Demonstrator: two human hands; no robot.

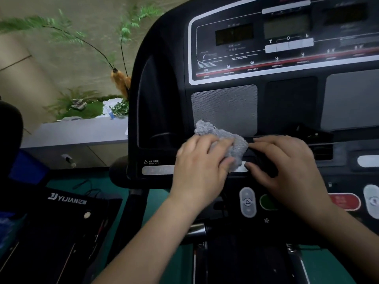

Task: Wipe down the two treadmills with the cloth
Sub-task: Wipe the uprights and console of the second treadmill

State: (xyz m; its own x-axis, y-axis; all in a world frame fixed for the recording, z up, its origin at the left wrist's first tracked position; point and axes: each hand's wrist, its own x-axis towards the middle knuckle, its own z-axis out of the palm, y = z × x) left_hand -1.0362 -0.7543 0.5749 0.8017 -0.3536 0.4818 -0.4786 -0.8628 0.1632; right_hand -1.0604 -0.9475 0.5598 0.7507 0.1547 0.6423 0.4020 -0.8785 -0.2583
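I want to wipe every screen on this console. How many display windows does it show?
3: left display, center display, right display, which is blurred. More could lie beyond the frame's right edge.

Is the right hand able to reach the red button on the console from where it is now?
Probably yes. The right hand rests on the console ledge beside the cloth, holding nothing, and the red button lies just below and right of its wrist. Nothing stands between them.
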